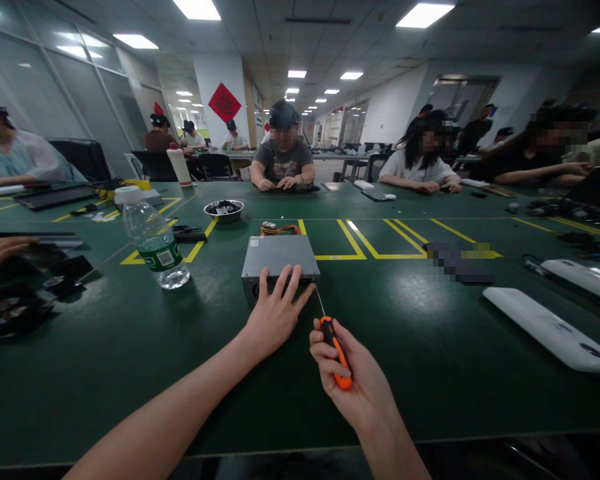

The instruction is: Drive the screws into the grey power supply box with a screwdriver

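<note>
A grey metal box, a power-supply unit with coloured wires at its far end, lies on the green table in front of me. My left hand rests on its near edge, fingers stretched out over the top. My right hand is closed round an orange-and-black screwdriver, whose thin shaft points at the box's near right corner.
A clear water bottle stands left of the box, a metal bowl of dark parts behind it. White panels lie at the right, black parts at the left. Several people sit around the table; another person's hand is at far left.
</note>
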`<control>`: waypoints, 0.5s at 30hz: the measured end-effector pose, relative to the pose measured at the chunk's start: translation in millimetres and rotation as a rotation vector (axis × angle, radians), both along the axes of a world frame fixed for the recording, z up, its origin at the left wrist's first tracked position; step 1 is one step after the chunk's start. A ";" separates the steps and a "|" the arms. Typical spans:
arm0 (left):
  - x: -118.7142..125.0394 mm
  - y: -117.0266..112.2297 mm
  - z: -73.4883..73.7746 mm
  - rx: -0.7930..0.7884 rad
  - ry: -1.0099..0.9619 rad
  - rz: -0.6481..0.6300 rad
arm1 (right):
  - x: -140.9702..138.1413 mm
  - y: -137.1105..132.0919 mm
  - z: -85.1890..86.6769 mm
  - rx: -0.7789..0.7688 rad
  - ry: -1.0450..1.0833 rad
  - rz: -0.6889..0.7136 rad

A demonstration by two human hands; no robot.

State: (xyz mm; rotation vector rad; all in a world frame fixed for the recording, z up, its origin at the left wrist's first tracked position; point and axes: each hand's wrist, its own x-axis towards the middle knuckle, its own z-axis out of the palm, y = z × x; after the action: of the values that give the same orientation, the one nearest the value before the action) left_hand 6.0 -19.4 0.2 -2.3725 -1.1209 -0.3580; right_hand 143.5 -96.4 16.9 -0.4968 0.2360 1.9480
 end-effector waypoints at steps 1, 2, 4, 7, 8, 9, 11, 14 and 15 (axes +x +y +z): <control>0.0 0.2 -0.1 0.000 0.001 -0.001 | -0.6 0.1 0.3 -0.009 0.000 -0.012; 0.0 0.4 -0.4 -0.001 0.003 -0.002 | -0.9 0.1 0.3 -0.021 0.011 -0.022; -0.1 0.5 -1.0 -0.001 0.004 0.001 | -0.9 0.0 -0.1 -0.034 0.054 -0.027; -0.2 0.2 -1.3 0.004 0.003 0.005 | 0.1 -0.5 -1.4 -0.016 0.084 -0.007; -0.2 0.0 -1.1 0.006 0.002 0.005 | 0.4 -0.7 -1.7 -0.007 0.073 0.000; -0.1 -0.2 -0.8 0.008 0.001 0.005 | 0.6 -0.8 -1.9 0.001 0.056 0.006; 0.1 -0.5 -0.2 0.010 -0.001 0.007 | 0.4 -0.6 -1.9 0.017 0.026 0.014; 0.4 -0.5 0.2 0.004 0.003 0.008 | -0.4 0.6 -2.7 0.019 0.006 0.017; 0.4 -0.3 0.2 0.002 0.004 0.009 | -0.6 1.0 -3.4 0.015 0.009 0.010</control>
State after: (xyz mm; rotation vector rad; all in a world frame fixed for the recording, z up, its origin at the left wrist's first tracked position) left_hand 6.4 -19.7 0.4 -2.3652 -1.1280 -0.3509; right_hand 142.9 -95.3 13.5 -0.4807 0.2248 1.9608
